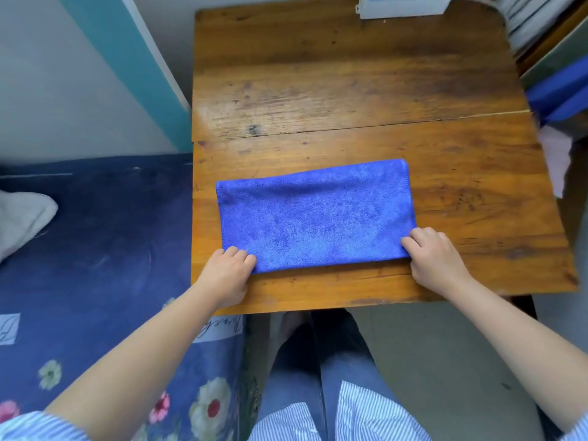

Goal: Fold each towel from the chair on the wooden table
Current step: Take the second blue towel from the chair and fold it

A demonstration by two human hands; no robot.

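Note:
A blue towel [315, 214] lies flat on the wooden table [350, 84], folded into a wide rectangle near the front edge. My left hand [226, 275] pinches the towel's near left corner. My right hand [436, 259] pinches its near right corner. Both hands rest on the tabletop with fingers curled over the cloth. More towels, one blue [560, 93] and one pale pink [555, 157], hang at the table's right side, on what may be the chair.
A bed with a dark blue flowered sheet [95, 249] lies left of the table, with a white cloth [22, 218] on it. A white box [404, 4] sits at the table's far edge. My legs are under the front edge.

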